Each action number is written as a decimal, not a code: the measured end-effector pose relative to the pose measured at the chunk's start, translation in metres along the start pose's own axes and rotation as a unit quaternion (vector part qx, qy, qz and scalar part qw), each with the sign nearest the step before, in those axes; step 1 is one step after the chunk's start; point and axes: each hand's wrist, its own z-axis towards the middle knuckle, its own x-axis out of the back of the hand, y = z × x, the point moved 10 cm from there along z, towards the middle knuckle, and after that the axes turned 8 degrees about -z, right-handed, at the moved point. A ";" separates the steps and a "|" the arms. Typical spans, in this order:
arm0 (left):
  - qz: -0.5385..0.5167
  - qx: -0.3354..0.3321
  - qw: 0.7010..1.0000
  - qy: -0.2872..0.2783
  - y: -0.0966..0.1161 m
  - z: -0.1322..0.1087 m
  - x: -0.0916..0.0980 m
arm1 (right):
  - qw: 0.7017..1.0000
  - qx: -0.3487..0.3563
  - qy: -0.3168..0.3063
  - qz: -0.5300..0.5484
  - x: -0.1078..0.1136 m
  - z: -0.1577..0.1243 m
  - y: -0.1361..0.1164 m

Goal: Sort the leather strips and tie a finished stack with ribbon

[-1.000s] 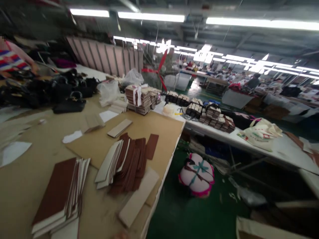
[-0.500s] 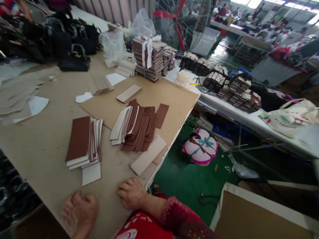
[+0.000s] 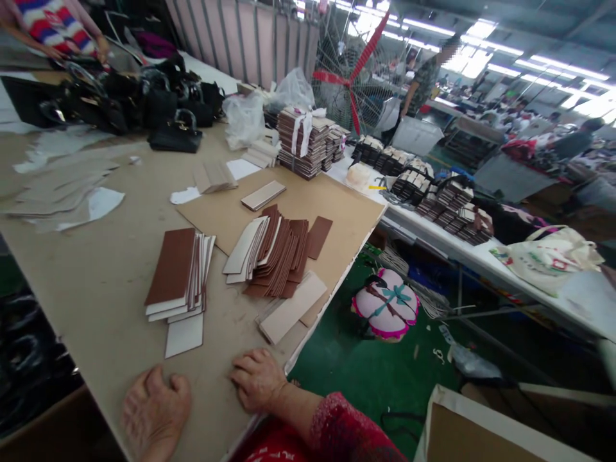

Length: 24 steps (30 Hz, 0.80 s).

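My left hand (image 3: 156, 410) rests on the near part of the tan work table, its fingers loosely bent and the thumb apart, with nothing in it. Close to the table's right edge lies my right hand (image 3: 258, 380), palm down, fingers slightly bent and empty. Beyond my left hand is a fanned stack of brown-and-white flat strips (image 3: 171, 268). A second fanned pile of brown strips (image 3: 282, 253) lies farther right, with one loose brown strip (image 3: 319, 237) beside it. Pale beige strips (image 3: 293, 308) lie nearest my right hand, not touched by it.
A tied stack of strips (image 3: 301, 144) stands at the back, near black handbags (image 3: 176, 136) and clear plastic bags (image 3: 245, 122). A large fan (image 3: 353, 80) stands behind. Right of the table are a cushioned stool (image 3: 385, 303) and a white side table bearing more bundles (image 3: 447, 202).
The view has tilted up and shifted left, so more of the hall and two people show. Both hands stay at nearly the same place on the table; the piles look unchanged.
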 end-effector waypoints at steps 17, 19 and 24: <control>0.115 -0.083 0.987 0.072 -0.013 0.000 0.009 | 0.999 -0.027 0.004 0.032 0.010 0.004 -0.014; 0.135 -0.092 0.984 0.066 -0.012 0.001 0.006 | 0.998 -0.039 0.025 0.050 0.009 0.002 -0.011; 0.153 -0.101 0.980 0.084 -0.012 0.005 0.001 | 0.996 -0.030 0.059 0.054 -0.022 0.002 0.001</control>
